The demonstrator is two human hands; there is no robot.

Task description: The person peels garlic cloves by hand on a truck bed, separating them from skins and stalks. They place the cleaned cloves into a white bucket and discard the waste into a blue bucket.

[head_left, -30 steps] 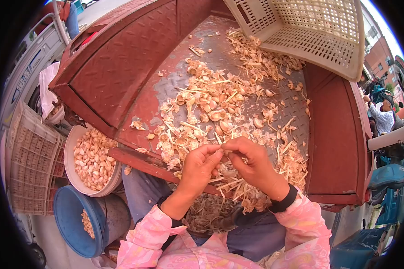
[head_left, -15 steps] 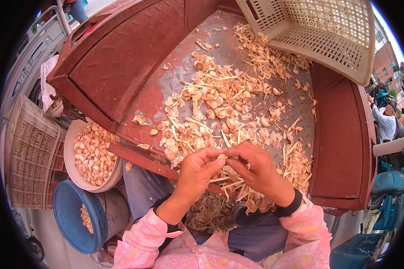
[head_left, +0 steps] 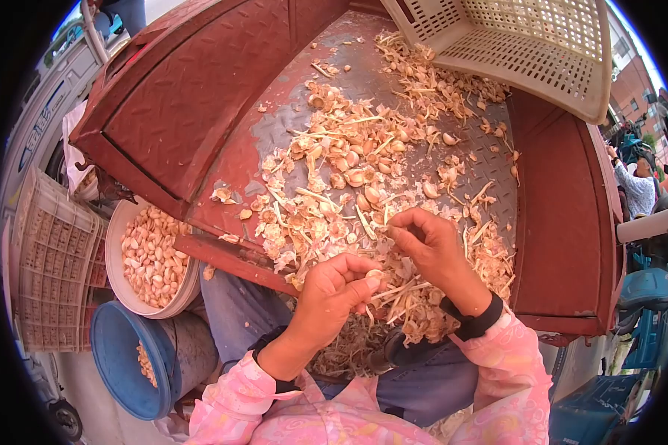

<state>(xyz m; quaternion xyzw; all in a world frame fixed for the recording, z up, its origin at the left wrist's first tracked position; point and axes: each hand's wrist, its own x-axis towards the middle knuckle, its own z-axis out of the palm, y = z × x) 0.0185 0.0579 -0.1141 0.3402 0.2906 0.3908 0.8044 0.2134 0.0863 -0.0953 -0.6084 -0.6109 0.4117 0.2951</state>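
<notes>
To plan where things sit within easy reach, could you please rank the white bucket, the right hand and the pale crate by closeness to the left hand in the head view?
From the left hand:
1. Right hand, just to its right.
2. White bucket, to the left.
3. Pale crate, far left, beyond the bucket.

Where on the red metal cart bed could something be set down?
Mostly bare: the strip between the left ridged red wall and the pale garlic heap. Crowded: the heap itself, and the skins beside the beige perforated plastic crate.
</notes>
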